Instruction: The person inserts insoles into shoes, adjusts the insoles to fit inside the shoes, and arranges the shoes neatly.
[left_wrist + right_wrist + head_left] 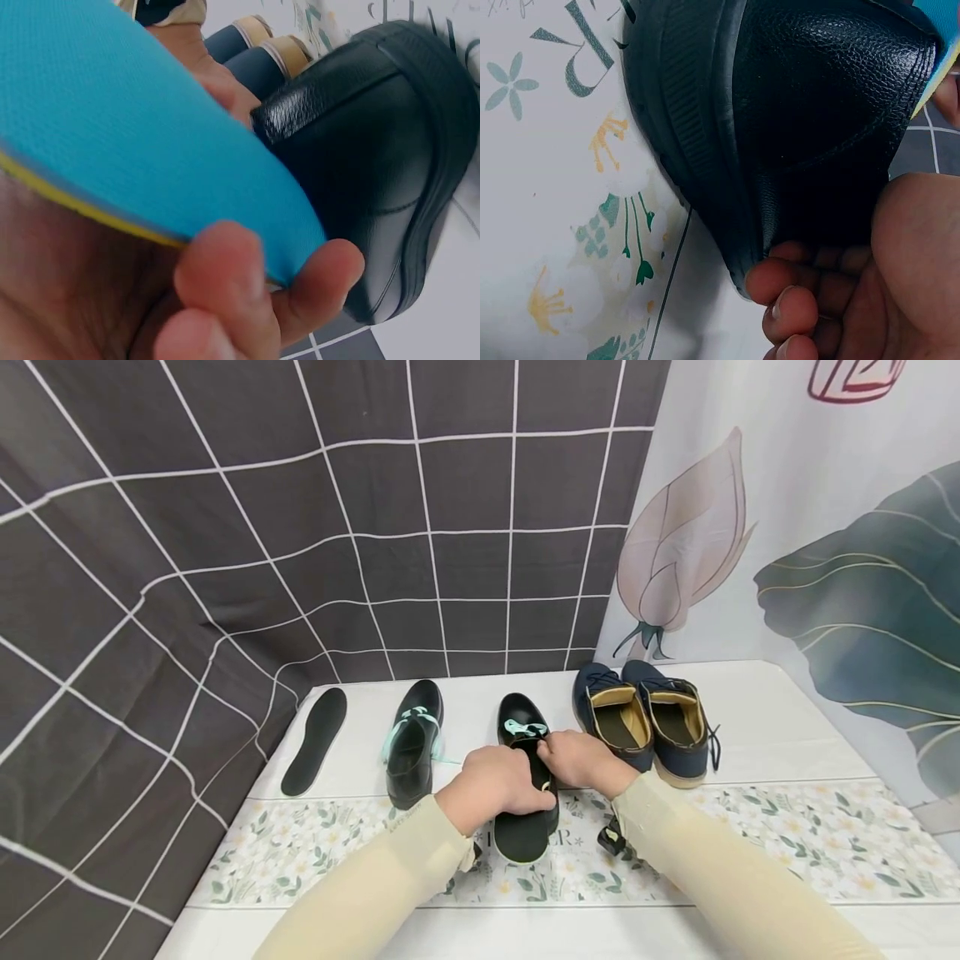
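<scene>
In the head view my left hand (498,783) pinches a shoe insole (521,842), its dark face up and its front part reaching into a black leather shoe (517,708). The left wrist view shows the insole's blue underside (150,112) with a yellow edge, held between thumb and fingers beside the shoe's heel. My right hand (581,758) grips the same shoe at the right side of its opening, fingers curled against the outer leather (817,97) in the right wrist view. Mint-green laces (525,727) cross the shoe's front. The insole's tip is hidden inside the shoe.
A second black shoe (420,703) with loose mint laces stands to the left, and beyond it lies another dark insole (315,739). Two navy shoes (688,758) with tan linings stand at the right. A dark grid curtain (465,560) hangs behind the white, flower-banded tablecloth (750,852).
</scene>
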The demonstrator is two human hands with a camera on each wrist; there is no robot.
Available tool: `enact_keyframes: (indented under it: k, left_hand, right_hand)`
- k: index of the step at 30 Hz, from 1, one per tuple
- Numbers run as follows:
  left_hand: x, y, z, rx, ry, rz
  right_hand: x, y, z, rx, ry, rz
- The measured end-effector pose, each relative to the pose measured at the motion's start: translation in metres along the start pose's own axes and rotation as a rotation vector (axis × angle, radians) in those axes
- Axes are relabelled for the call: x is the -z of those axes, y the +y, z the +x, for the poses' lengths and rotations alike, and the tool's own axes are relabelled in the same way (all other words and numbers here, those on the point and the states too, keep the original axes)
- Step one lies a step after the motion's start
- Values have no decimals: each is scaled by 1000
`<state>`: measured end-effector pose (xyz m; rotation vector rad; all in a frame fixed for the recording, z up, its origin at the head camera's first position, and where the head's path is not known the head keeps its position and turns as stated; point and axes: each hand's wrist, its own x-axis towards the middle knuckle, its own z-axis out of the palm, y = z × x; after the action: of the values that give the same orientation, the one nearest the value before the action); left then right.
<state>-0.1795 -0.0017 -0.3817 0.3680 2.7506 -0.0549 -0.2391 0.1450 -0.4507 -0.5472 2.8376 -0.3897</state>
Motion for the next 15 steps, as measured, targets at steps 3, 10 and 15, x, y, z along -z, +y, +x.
enact_keyframes:
  k: [3,10,15]
  left_hand:
    - [1,1,-3,-32,20,3]
    - [7,9,-4,-114,21,107]
    - [10,8,5,-127,-9,82]
  right_hand:
    - [0,0,0,-15,-5,10]
    - [-2,-1,0,-23,-2,12]
    - [-2,-1,0,-9,13,-19]
